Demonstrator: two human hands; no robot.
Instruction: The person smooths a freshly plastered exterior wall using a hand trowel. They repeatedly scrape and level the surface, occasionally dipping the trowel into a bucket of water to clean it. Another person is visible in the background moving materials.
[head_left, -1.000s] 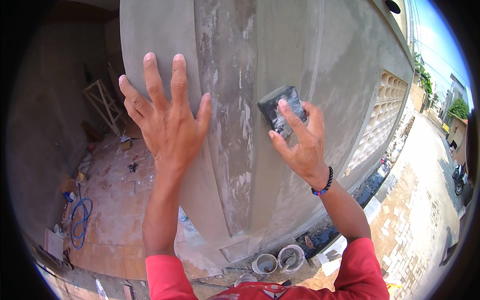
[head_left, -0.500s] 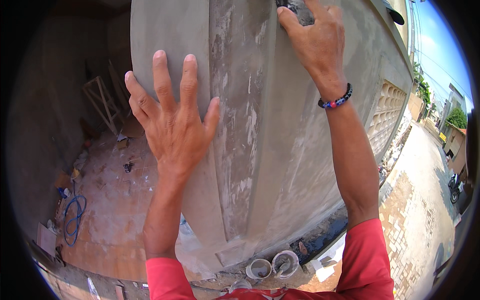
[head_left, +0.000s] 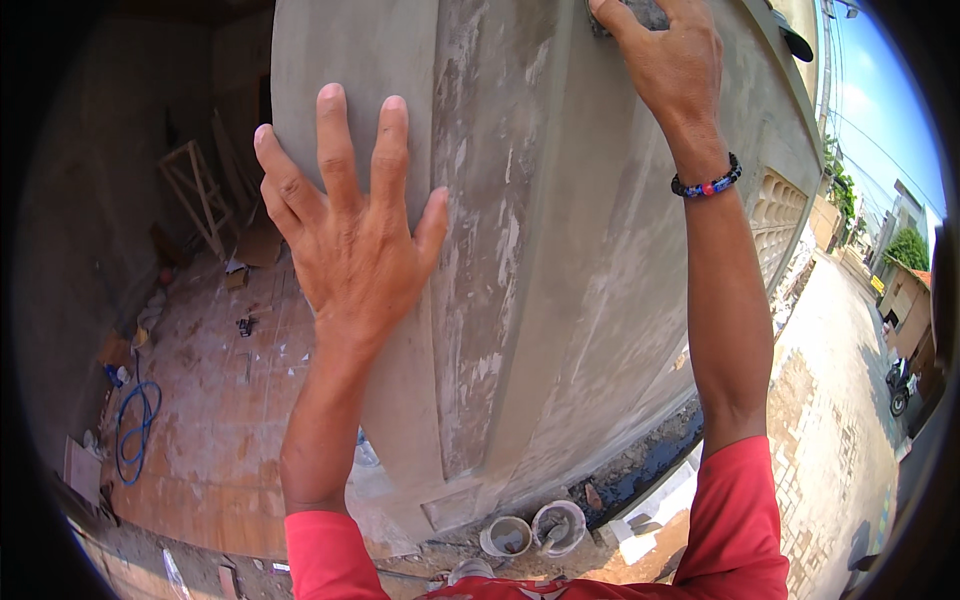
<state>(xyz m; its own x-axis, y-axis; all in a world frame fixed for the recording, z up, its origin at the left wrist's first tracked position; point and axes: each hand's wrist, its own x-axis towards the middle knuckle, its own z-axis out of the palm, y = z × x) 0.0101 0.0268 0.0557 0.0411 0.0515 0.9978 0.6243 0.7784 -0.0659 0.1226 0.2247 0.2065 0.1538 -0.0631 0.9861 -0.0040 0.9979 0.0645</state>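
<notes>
My left hand (head_left: 355, 225) lies against the grey plastered pillar (head_left: 475, 250) with its fingers spread, holding nothing. Higher up and to the right, my right hand (head_left: 670, 65) grips a dark grey pad (head_left: 648, 14), sponge-like, pressed to the wall's face. The top frame edge and my fingers hide much of this pad, so its exact kind is unclear. Around my right wrist is a beaded bracelet (head_left: 708, 187). A darker recessed strip with pale streaks runs down the pillar between my hands.
Two buckets (head_left: 506, 537) of grey mix stand at the pillar's foot, beside a ditch of dark water (head_left: 650, 465). Left lies a tiled floor (head_left: 215, 430) with a blue hose (head_left: 138, 430) and a wooden frame (head_left: 195, 200). To the right runs a paved lane (head_left: 835, 370) with a parked motorbike (head_left: 900, 385).
My right hand has moved right and slightly up along the wall with the dark pad. My left hand stays spread on the pillar; the whole view has shifted a little.
</notes>
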